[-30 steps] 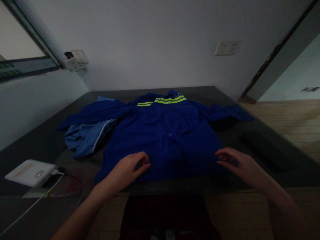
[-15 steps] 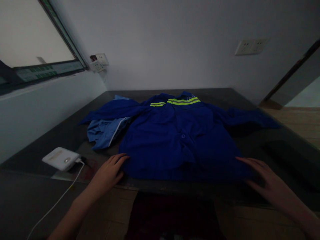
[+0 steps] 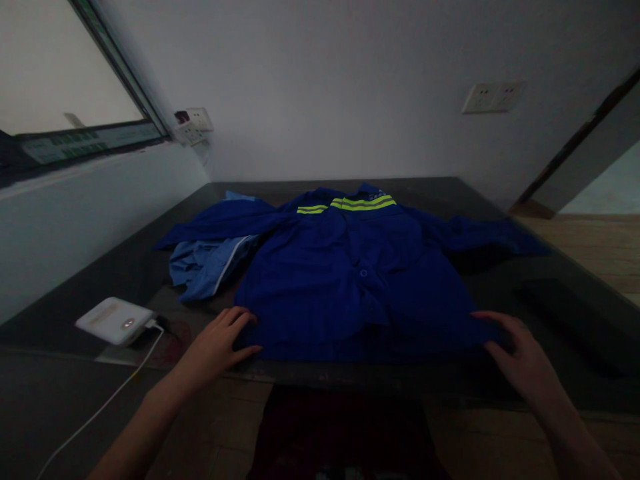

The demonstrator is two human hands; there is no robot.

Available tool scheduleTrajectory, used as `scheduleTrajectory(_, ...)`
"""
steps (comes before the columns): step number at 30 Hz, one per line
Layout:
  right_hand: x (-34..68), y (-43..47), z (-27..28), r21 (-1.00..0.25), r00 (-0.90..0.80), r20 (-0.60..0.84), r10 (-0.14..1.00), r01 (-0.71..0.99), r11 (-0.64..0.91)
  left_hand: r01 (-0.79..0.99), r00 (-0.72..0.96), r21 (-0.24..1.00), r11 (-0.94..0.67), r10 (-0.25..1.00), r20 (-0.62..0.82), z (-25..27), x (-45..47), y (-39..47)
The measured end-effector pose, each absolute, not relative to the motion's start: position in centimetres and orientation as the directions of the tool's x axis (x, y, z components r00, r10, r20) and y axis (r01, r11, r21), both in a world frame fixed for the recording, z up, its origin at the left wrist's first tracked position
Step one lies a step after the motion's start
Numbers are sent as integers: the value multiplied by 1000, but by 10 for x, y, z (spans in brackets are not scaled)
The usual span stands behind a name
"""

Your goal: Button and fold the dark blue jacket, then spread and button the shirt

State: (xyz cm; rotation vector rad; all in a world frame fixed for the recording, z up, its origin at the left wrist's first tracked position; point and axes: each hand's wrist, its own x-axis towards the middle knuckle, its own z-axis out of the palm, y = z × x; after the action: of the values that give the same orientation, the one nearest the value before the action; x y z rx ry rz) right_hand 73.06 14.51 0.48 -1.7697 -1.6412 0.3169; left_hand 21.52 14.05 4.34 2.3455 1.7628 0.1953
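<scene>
Fingers (image 3: 235, 315) of left hand (image 3: 216, 345) and right hand (image 3: 524, 357) stand moderately parted, touching the lower sides of the blue jacket (image 3: 310, 293). Its sleeve (image 3: 220, 224) partly covers a light-blue garment (image 3: 203, 268).

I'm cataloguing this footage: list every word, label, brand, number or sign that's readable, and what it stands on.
No text is legible.
Blue jacket: white marks above the striped band, too small to read.
White device: faint print on top, too blurred.
Window frame: green marks, possibly lettering, too blurred.
</scene>
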Motion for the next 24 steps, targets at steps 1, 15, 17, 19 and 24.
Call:
scheduleTrajectory(1, 728, 146, 4, -628, 194, 281, 940, 778, 28, 934, 284, 230, -274, 959, -13, 43, 215, 141)
scheduleTrajectory(15, 740, 151, -3, -348, 49, 278, 959, 936, 53, 957, 151, 243, -157, 988, 43, 51, 213, 150)
scheduleTrajectory(17, 748, 150, 1, -275, 55, 257, 965, 961, 19, 934, 63, 346, -93, 993, 95, 59, 205, 154)
scheduleTrajectory(19, 760, 147, 7, -242, 106, 239, 965, 969, -47, 897, -68, 441, -1, 987, 142, 69, 194, 155)
scheduleTrajectory(24, 775, 135, 39, -510, 265, 135, 955, 845, -162, 679, -372, 728, 98, 900, 227, 83, 178, 144)
